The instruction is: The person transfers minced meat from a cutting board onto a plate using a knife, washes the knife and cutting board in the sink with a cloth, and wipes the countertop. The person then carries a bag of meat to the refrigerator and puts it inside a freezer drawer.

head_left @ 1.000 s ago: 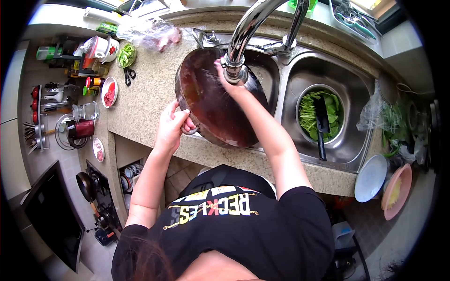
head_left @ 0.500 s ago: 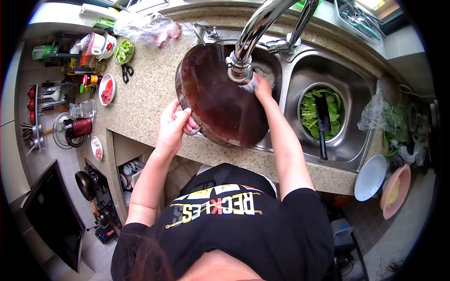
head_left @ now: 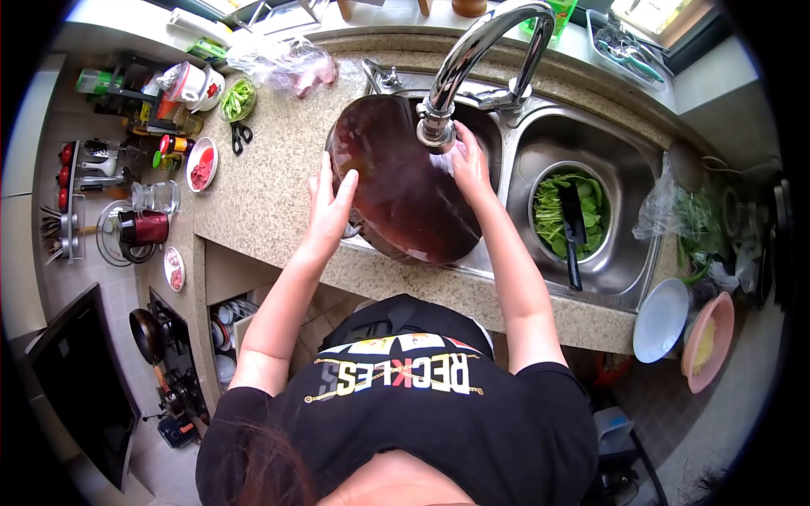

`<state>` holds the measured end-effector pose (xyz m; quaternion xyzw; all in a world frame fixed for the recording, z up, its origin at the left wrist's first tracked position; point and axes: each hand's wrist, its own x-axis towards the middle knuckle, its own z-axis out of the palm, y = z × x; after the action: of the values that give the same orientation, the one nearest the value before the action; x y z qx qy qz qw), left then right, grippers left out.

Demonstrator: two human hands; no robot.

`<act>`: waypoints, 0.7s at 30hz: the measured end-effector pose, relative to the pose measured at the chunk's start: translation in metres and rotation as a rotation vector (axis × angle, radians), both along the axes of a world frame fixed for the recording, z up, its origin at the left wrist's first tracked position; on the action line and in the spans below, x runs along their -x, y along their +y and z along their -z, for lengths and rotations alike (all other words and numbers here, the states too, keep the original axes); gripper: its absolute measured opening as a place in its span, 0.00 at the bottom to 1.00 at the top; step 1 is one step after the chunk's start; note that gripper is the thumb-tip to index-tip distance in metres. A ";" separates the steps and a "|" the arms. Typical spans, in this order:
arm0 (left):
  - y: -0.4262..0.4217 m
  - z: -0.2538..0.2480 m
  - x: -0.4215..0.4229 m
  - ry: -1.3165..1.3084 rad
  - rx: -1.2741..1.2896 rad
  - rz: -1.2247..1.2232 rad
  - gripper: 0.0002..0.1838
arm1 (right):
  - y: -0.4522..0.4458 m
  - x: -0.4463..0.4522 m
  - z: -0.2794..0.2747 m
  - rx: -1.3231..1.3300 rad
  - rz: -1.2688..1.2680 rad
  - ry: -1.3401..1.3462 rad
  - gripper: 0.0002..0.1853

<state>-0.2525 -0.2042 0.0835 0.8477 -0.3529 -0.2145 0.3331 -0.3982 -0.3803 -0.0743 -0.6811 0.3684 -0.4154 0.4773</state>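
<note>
A large round dark red-brown board [head_left: 396,185], wet and shiny, leans over the left sink basin under the chrome faucet [head_left: 436,126]. My left hand [head_left: 331,204] lies against the board's left edge with thumb and fingers spread. At the board's upper right, beside the faucet outlet, is my right hand [head_left: 468,162]; its fingers are bent near the water, and whether they hold anything is hidden. A metal ring handle on the board's rim shows partly below my left hand.
In the right basin [head_left: 620,261] stands a bowl of green leaves [head_left: 548,215] with a black-handled tool [head_left: 573,228]. Left on the counter are scissors [head_left: 240,137], a bowl of red meat [head_left: 202,164] and a plastic bag [head_left: 283,63]. Two plates [head_left: 661,320] overhang the right end.
My left hand has let go of the ring handle and opened against the board's edge. My right hand moved from over the board to its right side, beneath the faucet.
</note>
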 end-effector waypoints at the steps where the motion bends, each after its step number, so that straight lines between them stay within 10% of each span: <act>1: 0.001 0.012 -0.001 0.093 0.103 -0.072 0.38 | 0.004 0.008 -0.022 0.009 -0.001 0.000 0.21; 8: -0.001 0.025 -0.004 0.241 0.246 -0.022 0.42 | 0.030 0.018 -0.110 -0.086 -0.067 0.099 0.20; 17: -0.015 0.016 0.005 0.211 0.239 -0.023 0.41 | 0.024 -0.035 -0.091 0.164 0.042 0.114 0.07; 21: -0.016 0.014 0.007 0.203 0.220 -0.020 0.43 | 0.015 -0.051 -0.080 -0.395 -0.196 -0.262 0.04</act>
<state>-0.2591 -0.2200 0.0692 0.7835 -0.3300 -0.2560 0.4600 -0.3473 -0.3652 0.0052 -0.5475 0.3099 -0.3718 0.6826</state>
